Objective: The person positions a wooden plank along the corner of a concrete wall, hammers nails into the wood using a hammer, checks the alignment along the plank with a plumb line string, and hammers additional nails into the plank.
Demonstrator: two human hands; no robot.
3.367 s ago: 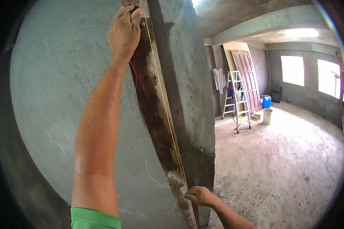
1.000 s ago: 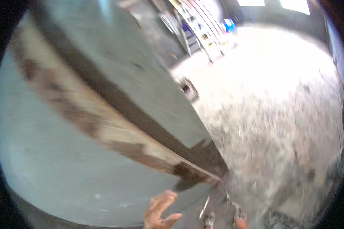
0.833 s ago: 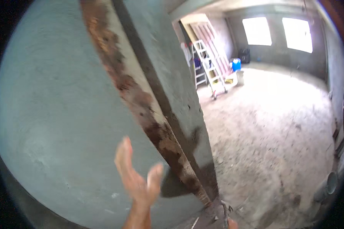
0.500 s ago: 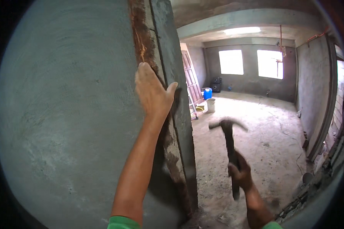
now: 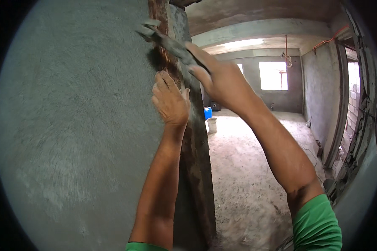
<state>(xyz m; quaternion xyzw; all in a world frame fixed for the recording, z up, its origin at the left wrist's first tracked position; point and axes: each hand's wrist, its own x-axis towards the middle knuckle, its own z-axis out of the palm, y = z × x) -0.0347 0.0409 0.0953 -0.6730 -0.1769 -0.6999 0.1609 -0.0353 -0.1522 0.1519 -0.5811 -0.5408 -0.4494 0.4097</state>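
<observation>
Along the edge of a grey plastered wall [image 5: 83, 117] runs a narrow, brown-stained wooden board [image 5: 192, 161]. My left hand [image 5: 170, 100] lies against this board at mid-height, fingers stretched upward and thumb apart; whether anything small is under the fingertips is hidden. In my right hand [image 5: 215, 79] is a claw hammer [image 5: 174, 47], its handle wrapped by the fingers. The hammer's head, smeared by motion, is raised in front of the upper board, above my left fingertips. A dark shadow falls on the board just below the head.
Beyond the wall edge opens a room with a rough concrete floor [image 5: 247, 188] and a bright window [image 5: 273, 76]. A blue container [image 5: 207, 112] and a pale bucket [image 5: 212, 125] stand farther back. A door frame [image 5: 339, 104] and broken masonry edge [image 5: 358, 138] are on the right.
My right hand has swung the hammer up and left, from over the floor to the upper board. My left hand stays on the board, fingers slightly shifted. The view has turned somewhat.
</observation>
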